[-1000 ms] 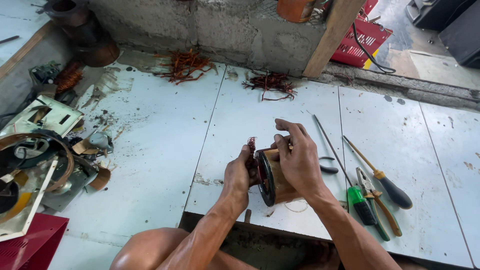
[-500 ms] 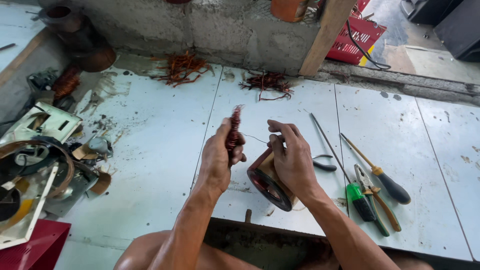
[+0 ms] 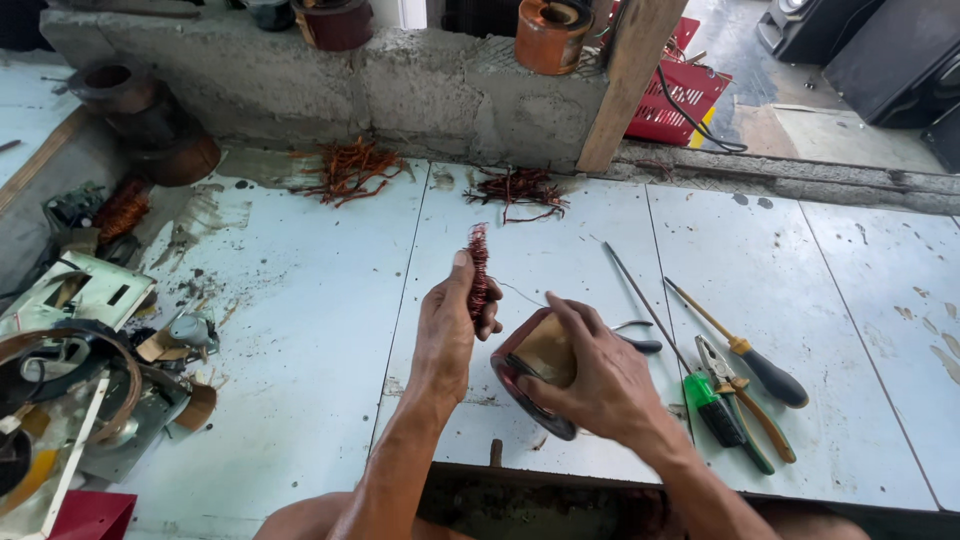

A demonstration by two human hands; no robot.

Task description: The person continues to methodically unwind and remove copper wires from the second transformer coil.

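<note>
My left hand (image 3: 447, 330) is raised above the pale floor and grips a short bundle of reddish copper wire (image 3: 478, 268), held upright. A thin strand runs from the bundle toward the round motor stator (image 3: 530, 375). My right hand (image 3: 590, 375) is clamped over the stator and holds it tilted on the floor. Only the stator's dark rim and brown side show under my fingers.
To the right lie a long thin rod (image 3: 640, 298), a green-handled screwdriver (image 3: 715, 410), pliers (image 3: 745, 405) and a black-handled screwdriver (image 3: 755, 360). Two heaps of copper wire (image 3: 345, 170) (image 3: 515, 187) sit by the concrete ledge. Dismantled appliance parts (image 3: 80, 370) clutter the left.
My left hand pulled the wire bundle out of the stator and lifted it up and away. My right hand stayed on the stator, which tilted lower to the floor.
</note>
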